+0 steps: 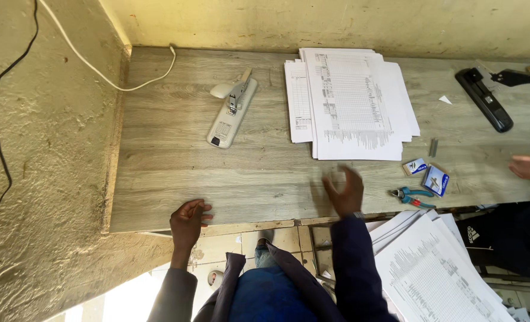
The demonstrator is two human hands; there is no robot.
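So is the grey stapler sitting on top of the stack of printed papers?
No, the grey stapler lies on the bare wooden table, apart from and left of the paper stack.

a print-binding workshop — paper stacks (351, 104), heavy stapler (232, 110), rough walls.

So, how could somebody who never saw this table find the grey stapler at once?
Start at the wooden table and the stack of printed sheets at its far edge. The grey stapler lies alone just left of that stack, near the white cable. It is long and pale, unlike the black stapler at the right end.
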